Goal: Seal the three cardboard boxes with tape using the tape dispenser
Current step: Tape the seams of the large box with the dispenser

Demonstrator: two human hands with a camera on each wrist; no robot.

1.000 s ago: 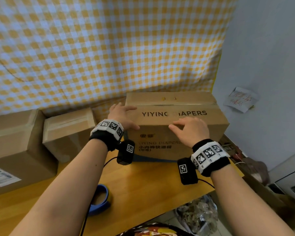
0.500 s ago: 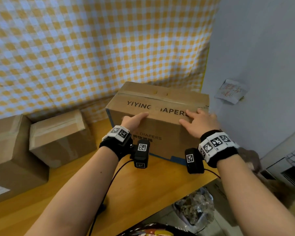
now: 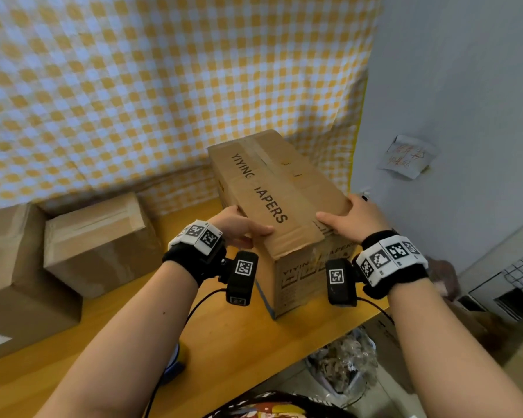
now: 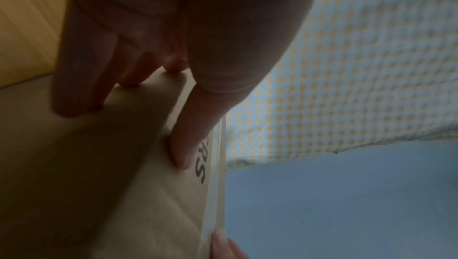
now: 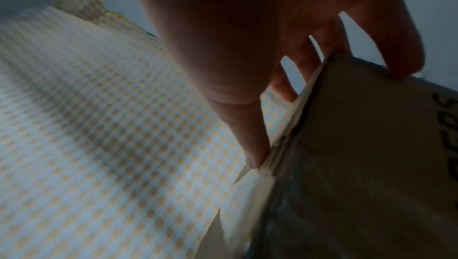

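Observation:
A brown diaper box [image 3: 287,188] printed "YIYING DIAPERS" stands on the wooden table [image 3: 224,336], its short end towards me. A paler band runs along its top seam. My left hand [image 3: 242,229] grips the near left top edge, thumb on top and fingers down the side. My right hand [image 3: 346,218] grips the near right top edge the same way. The left wrist view shows the left hand [image 4: 133,122] on the box [image 4: 99,185]. The right wrist view shows the right hand [image 5: 327,116] on the box [image 5: 371,145]. A blue tape dispenser [image 3: 175,362] peeks out under my left forearm.
Two more cardboard boxes stand at the left, a small one [image 3: 100,236] and a big one [image 3: 18,282]. A yellow checked cloth [image 3: 163,86] hangs behind. A grey wall [image 3: 450,101] is close on the right. Below the table's right edge lie a plastic bag [image 3: 341,360] and clutter.
The diaper box has turned from lying crosswise to pointing its short end at me. Both hands moved from its long front edge to the near top corners.

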